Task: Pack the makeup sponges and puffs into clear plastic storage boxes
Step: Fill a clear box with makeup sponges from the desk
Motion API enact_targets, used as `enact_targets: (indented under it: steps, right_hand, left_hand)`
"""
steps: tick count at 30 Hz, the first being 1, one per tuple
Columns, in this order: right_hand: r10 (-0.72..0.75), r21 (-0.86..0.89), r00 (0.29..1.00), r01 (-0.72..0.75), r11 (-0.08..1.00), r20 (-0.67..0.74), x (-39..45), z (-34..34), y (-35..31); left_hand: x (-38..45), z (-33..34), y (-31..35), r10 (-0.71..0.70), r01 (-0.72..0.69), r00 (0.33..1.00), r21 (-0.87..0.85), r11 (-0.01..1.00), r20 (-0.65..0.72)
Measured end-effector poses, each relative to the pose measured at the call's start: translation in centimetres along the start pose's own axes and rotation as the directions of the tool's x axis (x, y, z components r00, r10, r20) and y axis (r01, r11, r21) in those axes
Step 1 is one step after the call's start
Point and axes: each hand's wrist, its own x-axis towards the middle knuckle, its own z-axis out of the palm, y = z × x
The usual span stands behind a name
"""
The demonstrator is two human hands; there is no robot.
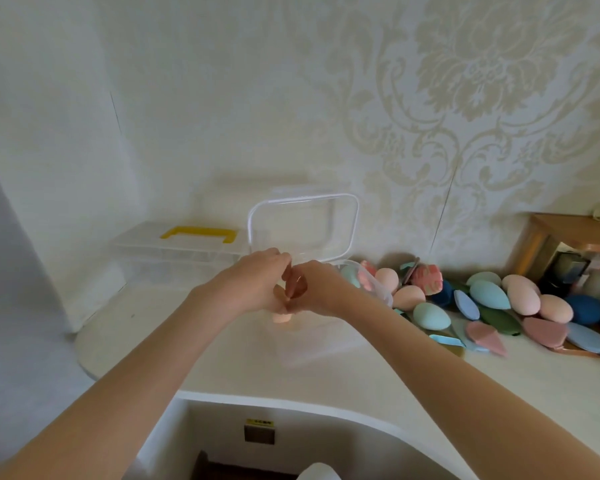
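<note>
Hands meet at the centre of the frame over a clear box (326,341) on the cream counter (499,393). The box's lid (303,230) stands upright behind them. Left hand (253,284) and right hand (321,289) both have curled fingers closed on something small and brownish between them; what it is cannot be told. One peach sponge (282,317) shows just below the hands, seemingly inside the box, whose walls are nearly invisible. A second clear box (177,254) with a yellow handle (200,233) sits shut at centre left against the wall; its contents are hard to make out. To the right lies a loose pile of sponges and puffs (499,303), peach, teal, navy, blue, green and pink, overlapping too much to count exactly. A wooden shelf (568,237) is cut off at the right edge.
</note>
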Motion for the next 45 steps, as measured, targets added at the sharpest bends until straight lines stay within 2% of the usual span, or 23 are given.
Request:
enact_targets:
  steps: [2, 5, 7, 9, 10, 12, 16, 21, 24, 27, 32, 34, 36, 39, 40, 41, 42, 44, 45]
  right_hand:
    - [-0.002, 0.114, 1.0, 0.0, 0.993, 0.018, -0.2, -0.6, 0.3]
    - [0.007, 0.195, 1.0, -0.01, 0.981, 0.016, -0.9, -3.2, 1.0]
    - [0.042, 0.171, 0.99, -0.019, 0.985, -0.136, -1.2, -6.0, 1.9]
    - [0.07, -0.027, 0.93, -0.085, 0.996, -0.36, -1.4, -8.4, 3.3]
    - [0.08, -0.1, 0.911, -0.13, 0.986, -0.404, -1.3, -8.9, 4.0]
    - [0.114, -0.17, 0.934, -0.18, 0.969, -0.34, -1.2, -8.6, 5.3]
    - [0.109, -0.219, 0.977, -0.149, 0.964, -0.183, -0.6, -6.2, 6.2]
    - [0.172, -0.422, 0.985, -0.155, 0.893, 0.002, -0.4, -5.3, 6.5]
    - [0.114, -0.476, 0.985, -0.163, 0.864, -0.13, -0.2, -5.5, 7.5]
    - [0.192, -0.337, 0.943, -0.279, 0.899, -0.271, -0.4, -6.6, 8.1]
    - [0.222, -0.257, 0.936, -0.293, 0.921, -0.273, -1.1, -8.7, 8.7]
    - [0.248, -0.19, 0.899, -0.332, 0.924, -0.361, -1.6, -9.7, 8.4]
    - [0.205, -0.122, 0.82, -0.315, 0.941, -0.535, -2.5, -10.6, 7.4]
    - [0.049, -0.075, 0.645, -0.164, 0.984, -0.763, -3.9, -10.7, 4.9]
    - [0.011, -0.068, 0.635, -0.101, 0.993, -0.772, -4.2, -10.1, 4.1]
    - [-0.009, -0.062, 0.673, -0.054, 0.997, -0.74, -4.3, -9.2, 3.3]
    - [-0.005, -0.053, 0.747, -0.04, 0.998, -0.665, -4.1, -8.0, 2.7]
    - [0.072, -0.043, 0.888, -0.103, 0.994, -0.453, -3.3, -5.6, 2.1]
    - [0.121, -0.036, 0.921, -0.144, 0.989, -0.369, -2.7, -4.7, 2.2]
  left_hand:
    - [0.3, 0.1, -0.1, -0.005, 0.004, 1.0, 0.086, 0.996, 0.012]
    - [0.7, 0.5, -0.2, 0.001, -0.005, 1.0, 0.182, 0.983, 0.021]
    - [1.1, 0.7, -0.1, -0.007, 0.001, 1.0, 0.239, 0.971, 0.024]
    - [1.2, 0.9, 0.2, -0.018, 0.011, 1.0, 0.292, 0.956, 0.023]
    - [1.3, 1.0, 0.4, -0.025, 0.017, 0.999, 0.311, 0.95, 0.023]
    - [1.3, 1.0, 0.7, -0.043, 0.033, 0.999, 0.337, 0.941, 0.022]
    - [1.2, 1.0, 1.1, -0.062, 0.051, 0.998, 0.359, 0.932, 0.017]
    - [1.0, 1.1, 1.0, -0.059, 0.056, 0.998, 0.358, 0.932, -0.003]
    - [1.0, 1.2, 0.7, -0.043, 0.044, 0.999, 0.332, 0.942, -0.01]
    - [1.3, 1.3, 0.5, -0.014, 0.02, 1.0, 0.278, 0.96, -0.025]
    - [2.2, 1.6, 1.0, 0.06, -0.052, 0.997, 0.175, 0.983, -0.041]
    - [2.5, 1.8, 1.2, 0.078, -0.07, 0.996, 0.169, 0.983, -0.041]
    - [2.7, 1.9, 1.1, 0.083, -0.074, 0.995, 0.154, 0.985, -0.05]
    - [3.0, 2.2, 0.9, 0.086, -0.078, 0.994, 0.115, 0.99, -0.067]
    - [3.1, 2.3, 0.9, 0.084, -0.076, 0.994, 0.1, 0.992, -0.076]
    - [3.2, 2.3, 1.0, 0.084, -0.076, 0.993, 0.089, 0.993, -0.087]
    - [3.3, 2.4, 1.2, 0.082, -0.074, 0.992, 0.08, 0.994, -0.1]
    - [3.5, 2.4, 1.5, 0.072, -0.065, 0.99, 0.06, 0.996, -0.123]
    - [3.6, 2.5, 1.5, 0.067, -0.061, 0.989, 0.05, 0.997, -0.131]
